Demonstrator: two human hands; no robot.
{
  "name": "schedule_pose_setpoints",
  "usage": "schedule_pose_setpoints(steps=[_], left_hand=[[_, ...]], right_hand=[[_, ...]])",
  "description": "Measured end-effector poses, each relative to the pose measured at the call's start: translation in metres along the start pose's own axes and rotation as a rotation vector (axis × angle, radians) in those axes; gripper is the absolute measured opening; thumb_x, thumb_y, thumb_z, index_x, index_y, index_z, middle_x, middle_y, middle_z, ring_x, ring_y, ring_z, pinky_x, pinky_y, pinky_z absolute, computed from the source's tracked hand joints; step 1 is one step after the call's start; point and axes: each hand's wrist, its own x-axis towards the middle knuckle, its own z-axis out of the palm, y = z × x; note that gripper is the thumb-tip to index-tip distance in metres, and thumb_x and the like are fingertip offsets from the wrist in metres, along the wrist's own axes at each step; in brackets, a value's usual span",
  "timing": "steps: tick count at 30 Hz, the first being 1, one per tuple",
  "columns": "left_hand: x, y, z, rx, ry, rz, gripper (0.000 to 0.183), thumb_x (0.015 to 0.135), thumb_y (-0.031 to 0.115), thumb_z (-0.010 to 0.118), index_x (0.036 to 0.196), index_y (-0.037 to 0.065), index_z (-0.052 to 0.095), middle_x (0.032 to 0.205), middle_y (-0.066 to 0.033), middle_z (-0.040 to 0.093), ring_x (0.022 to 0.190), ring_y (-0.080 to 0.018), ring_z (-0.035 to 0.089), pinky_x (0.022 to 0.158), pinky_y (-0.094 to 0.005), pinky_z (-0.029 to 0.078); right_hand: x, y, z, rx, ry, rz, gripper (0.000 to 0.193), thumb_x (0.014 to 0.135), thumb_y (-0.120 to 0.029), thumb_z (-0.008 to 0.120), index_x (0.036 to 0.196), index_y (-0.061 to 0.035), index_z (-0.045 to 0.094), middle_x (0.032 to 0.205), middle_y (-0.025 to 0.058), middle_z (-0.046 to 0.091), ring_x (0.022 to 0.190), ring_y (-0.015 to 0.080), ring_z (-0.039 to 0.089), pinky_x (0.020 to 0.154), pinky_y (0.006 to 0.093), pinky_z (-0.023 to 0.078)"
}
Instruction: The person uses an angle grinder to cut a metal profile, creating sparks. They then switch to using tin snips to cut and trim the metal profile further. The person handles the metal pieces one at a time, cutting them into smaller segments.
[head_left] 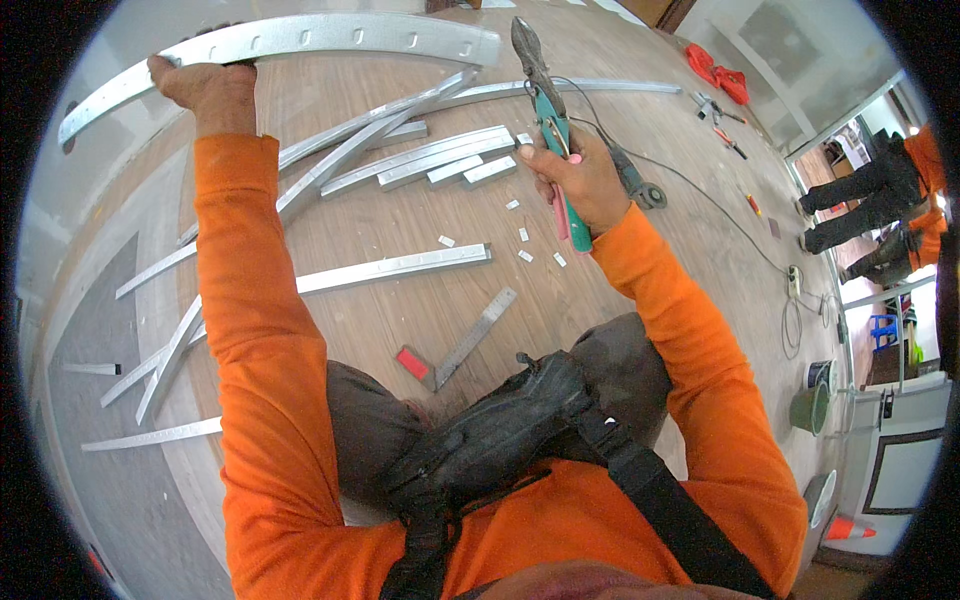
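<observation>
High at the left, my left hand is closed around a long, light metal channel with a row of slots along its face. The channel is held up off the floor. My right hand grips tin snips by their green and pink handles, with the dark jaws pointing away from me. The snips and the channel are apart. On the floor between my arms lie several short metal channel pieces and a longer channel. Closer to my legs is a try square with a red stock.
A corded angle grinder lies beyond my right hand, its cable running right. Small metal offcuts dot the floor. Long channels cross at the left. A red cloth-like bundle, hand tools, a green bucket and other people are rightward.
</observation>
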Motion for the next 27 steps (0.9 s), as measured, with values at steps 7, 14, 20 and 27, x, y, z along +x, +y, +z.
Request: schedule_pose_setpoints(steps=[7,14,20,27], left_hand=[[0.013,0.015,0.000,0.146,-0.229,0.059,0.043,0.101,0.034,0.048,0.130,0.004,0.042,0.125,-0.0216,0.051,0.114,-0.0424,0.058,0.100,-0.0632,0.049],[-0.006,0.005,-0.006,0.122,0.012,-0.106,0.042,0.099,0.032,0.052,0.125,0.002,0.038,0.118,-0.0235,0.048,0.105,-0.0443,0.059,0.094,-0.0663,0.052],[-0.006,-0.005,-0.004,0.172,-0.155,-0.107,0.063,0.100,0.037,0.055,0.140,-0.003,0.029,0.113,-0.0273,0.055,0.098,-0.0422,0.063,0.091,-0.0539,0.055],[0.015,-0.022,-0.037,0.085,0.064,-0.365,0.030,0.100,0.030,0.052,0.109,0.003,0.042,0.087,-0.0108,0.052,0.075,-0.0298,0.060,0.075,-0.0504,0.060]], right_hand=[[0.008,0.015,-0.002,0.085,0.035,-0.110,0.049,0.084,-0.027,0.078,0.119,-0.0006,0.055,0.094,0.0056,0.059,0.069,0.0119,0.056,0.054,0.0268,0.046],[0.007,0.019,-0.003,-0.099,-0.047,-0.123,0.053,0.084,-0.026,0.079,0.123,-0.0011,0.054,0.099,0.0084,0.061,0.084,0.0182,0.061,0.074,0.0314,0.051],[0.007,0.028,-0.005,-0.187,-0.030,-0.144,0.060,0.082,-0.029,0.081,0.126,0.0006,0.053,0.105,0.0124,0.064,0.096,0.0232,0.062,0.087,0.0348,0.050],[0.002,0.032,0.006,-0.215,-0.055,-0.190,0.063,0.082,-0.034,0.080,0.127,-0.0003,0.052,0.103,0.0120,0.063,0.096,0.0234,0.061,0.086,0.0361,0.049]])
